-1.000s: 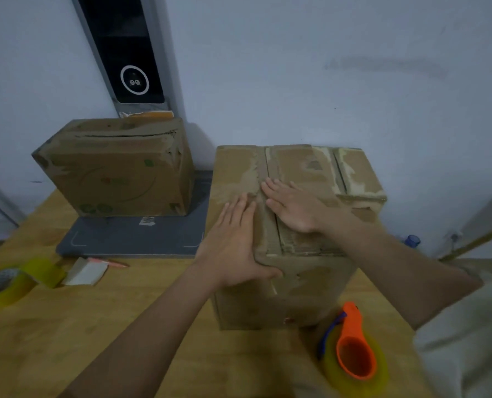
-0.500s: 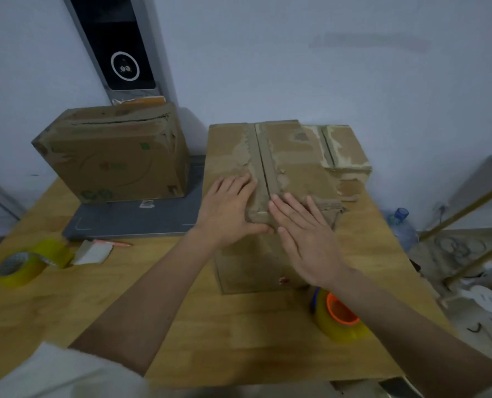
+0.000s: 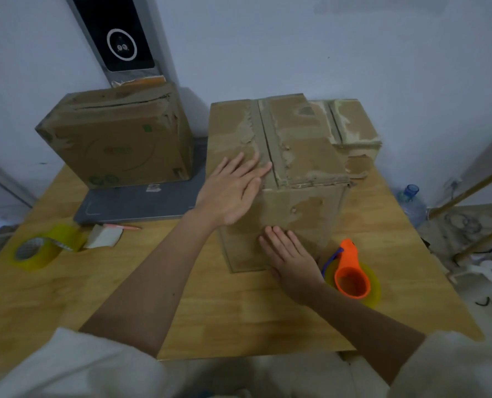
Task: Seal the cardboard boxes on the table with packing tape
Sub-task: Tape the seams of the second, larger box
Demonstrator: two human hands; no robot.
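Hands lie flat on the near box (image 3: 282, 156) mid-table: left hand (image 3: 233, 193) on its top, right hand (image 3: 289, 259) now slid down from the top seam to the front face, pressing tape down. Neither grips anything. Dispenser (image 3: 351, 274) waits beside it; that strip looks finished.
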